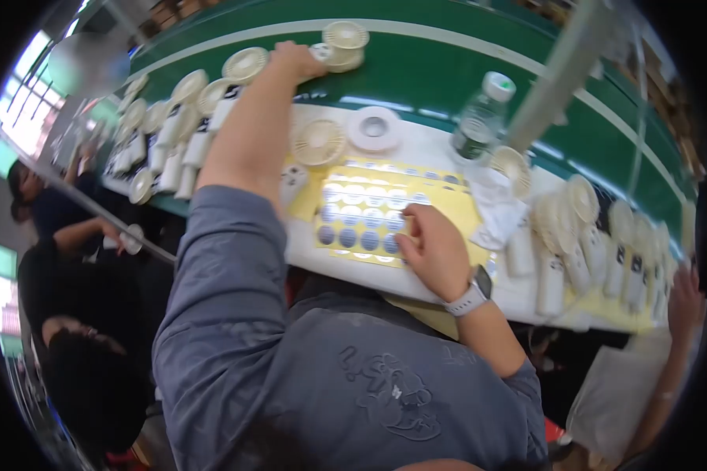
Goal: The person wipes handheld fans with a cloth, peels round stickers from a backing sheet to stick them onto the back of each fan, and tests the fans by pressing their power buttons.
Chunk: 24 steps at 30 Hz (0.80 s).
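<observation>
My left hand [297,61] reaches far forward onto the green belt, its fingers closed around the lower part of a cream handheld fan [344,38]. My right hand [436,250], with a watch on the wrist, hovers at the right side of a sheet of round silver stickers [360,212]. Its thumb and fingers are curled together; anything between them is too small to make out. Another cream fan [319,143] lies by the sheet's upper left, partly behind my left forearm. Beside that fan is a white tape roll [373,129].
Rows of fans [182,118] crowd the left, and more fans [577,228] stand at right. A water bottle [481,118] and white crumpled material [496,206] are right of the sheet. A metal post [558,74] rises beyond. Other people sit on both sides.
</observation>
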Each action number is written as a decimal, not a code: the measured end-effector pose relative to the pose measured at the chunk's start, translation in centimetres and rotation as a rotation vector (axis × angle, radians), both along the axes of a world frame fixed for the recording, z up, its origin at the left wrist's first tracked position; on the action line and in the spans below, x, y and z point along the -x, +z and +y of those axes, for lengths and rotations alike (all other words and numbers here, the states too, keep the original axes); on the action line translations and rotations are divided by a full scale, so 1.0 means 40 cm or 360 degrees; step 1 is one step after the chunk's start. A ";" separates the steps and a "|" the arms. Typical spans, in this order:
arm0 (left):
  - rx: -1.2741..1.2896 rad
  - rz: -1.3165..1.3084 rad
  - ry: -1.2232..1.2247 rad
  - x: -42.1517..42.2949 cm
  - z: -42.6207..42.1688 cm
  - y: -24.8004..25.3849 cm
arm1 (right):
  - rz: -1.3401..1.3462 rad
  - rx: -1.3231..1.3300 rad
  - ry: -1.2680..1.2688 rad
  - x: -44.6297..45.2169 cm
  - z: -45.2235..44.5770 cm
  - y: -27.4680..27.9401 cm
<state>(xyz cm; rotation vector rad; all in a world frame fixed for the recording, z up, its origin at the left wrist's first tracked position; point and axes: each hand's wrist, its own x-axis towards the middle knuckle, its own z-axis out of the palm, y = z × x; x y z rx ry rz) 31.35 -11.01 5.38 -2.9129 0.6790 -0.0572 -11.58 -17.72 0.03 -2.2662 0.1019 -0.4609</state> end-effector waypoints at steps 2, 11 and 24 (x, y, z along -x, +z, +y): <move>-0.0053 0.0289 -0.0027 -0.007 0.029 -0.008 | 0.0014 -0.0074 -0.0018 -0.008 0.006 -0.007; 0.0096 -0.0031 -0.0076 0.045 0.003 -0.023 | 0.0161 -0.0160 -0.0089 -0.014 0.029 0.019; 0.0109 -0.0012 -0.0482 0.073 0.032 0.003 | 0.0177 -0.0302 -0.0103 -0.015 0.031 0.012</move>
